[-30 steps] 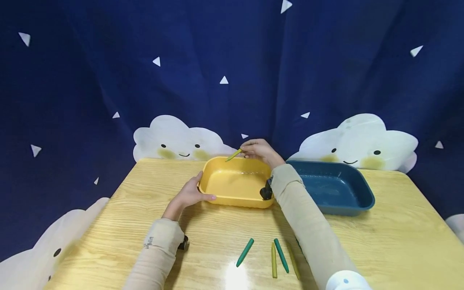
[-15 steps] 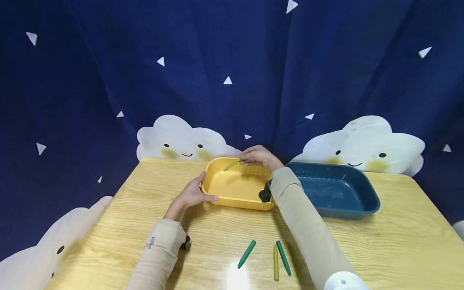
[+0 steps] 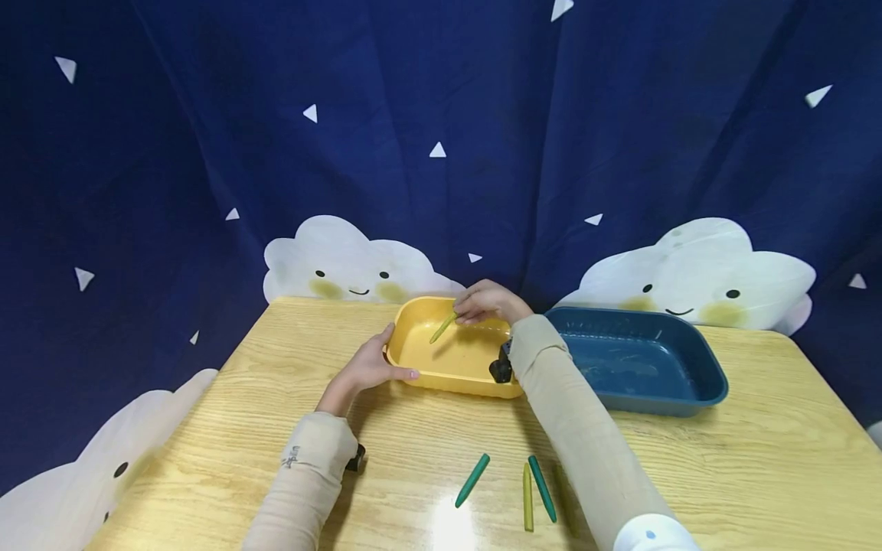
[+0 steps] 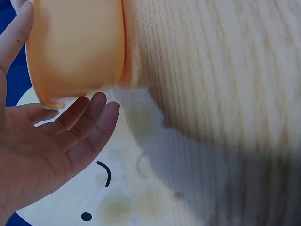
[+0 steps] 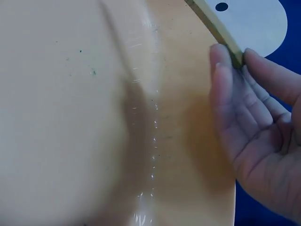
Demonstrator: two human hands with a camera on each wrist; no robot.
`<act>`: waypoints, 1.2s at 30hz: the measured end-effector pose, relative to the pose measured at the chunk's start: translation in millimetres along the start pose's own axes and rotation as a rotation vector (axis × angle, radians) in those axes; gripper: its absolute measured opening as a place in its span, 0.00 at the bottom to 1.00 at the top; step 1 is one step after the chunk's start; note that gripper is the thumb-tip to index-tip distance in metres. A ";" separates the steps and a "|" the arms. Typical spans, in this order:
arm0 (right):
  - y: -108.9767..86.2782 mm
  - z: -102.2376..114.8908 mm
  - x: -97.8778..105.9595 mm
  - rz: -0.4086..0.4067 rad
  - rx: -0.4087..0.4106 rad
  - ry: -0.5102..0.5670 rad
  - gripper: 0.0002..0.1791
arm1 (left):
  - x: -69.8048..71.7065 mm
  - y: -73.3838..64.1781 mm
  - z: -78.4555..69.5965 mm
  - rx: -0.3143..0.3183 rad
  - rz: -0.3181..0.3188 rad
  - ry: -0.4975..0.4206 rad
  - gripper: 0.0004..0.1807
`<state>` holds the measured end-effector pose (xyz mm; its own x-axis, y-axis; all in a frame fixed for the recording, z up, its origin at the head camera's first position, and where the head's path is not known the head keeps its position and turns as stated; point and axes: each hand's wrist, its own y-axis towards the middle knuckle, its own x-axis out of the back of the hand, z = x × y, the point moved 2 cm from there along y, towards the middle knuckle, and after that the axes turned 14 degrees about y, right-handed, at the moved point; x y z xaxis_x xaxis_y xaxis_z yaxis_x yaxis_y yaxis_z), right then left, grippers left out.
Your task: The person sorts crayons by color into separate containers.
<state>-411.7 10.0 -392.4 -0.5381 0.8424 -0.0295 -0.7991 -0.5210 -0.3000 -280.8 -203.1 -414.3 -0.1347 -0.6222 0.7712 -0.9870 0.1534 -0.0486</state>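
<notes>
My right hand [image 3: 491, 301] pinches a yellow crayon [image 3: 443, 329] over the inside of a yellow plastic tub [image 3: 455, 384]. In the right wrist view, thumb and fingertips hold one end of the crayon [image 5: 214, 26], whose other end leaves the frame. At the tub's left end is my left hand [image 3: 368, 366], its thumb along the front rim and its fingers around the end wall. The left wrist view shows the curved fingers [image 4: 89, 127] just at the outside of the tub's end wall [image 4: 77, 56].
A dark blue tub [image 3: 651, 402] stands right of the yellow one, partly behind the right sleeve [image 3: 586, 421]. Nearer me on the wooden table lie a green crayon [image 3: 472, 480], a yellow crayon [image 3: 527, 497] and another green crayon [image 3: 542, 488]. One more yellowish crayon [image 3: 565, 497] lies beside the sleeve.
My right hand has lowered the yellow crayon from the back rim to inside the tub, and its tip points more steeply down. The left hand keeps its hold on the tub.
</notes>
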 end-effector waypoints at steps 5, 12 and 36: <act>-0.1 0.7 -1.7 -0.008 -0.048 -0.109 0.15 | 0.0 0.6 -0.1 0.013 0.001 0.003 0.61; -5.9 7.2 -3.9 -0.140 -0.120 -0.203 0.15 | -0.7 0.6 -1.2 0.017 0.007 -0.002 0.61; -63.0 36.5 4.0 -0.021 0.101 0.119 0.25 | 0.2 0.8 -0.4 0.011 0.005 -0.004 0.58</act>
<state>-373.3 41.1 -338.8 -0.4904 0.8604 -0.1389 -0.8358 -0.5094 -0.2046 -281.7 -202.8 -414.0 -0.1400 -0.6247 0.7682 -0.9872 0.1478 -0.0598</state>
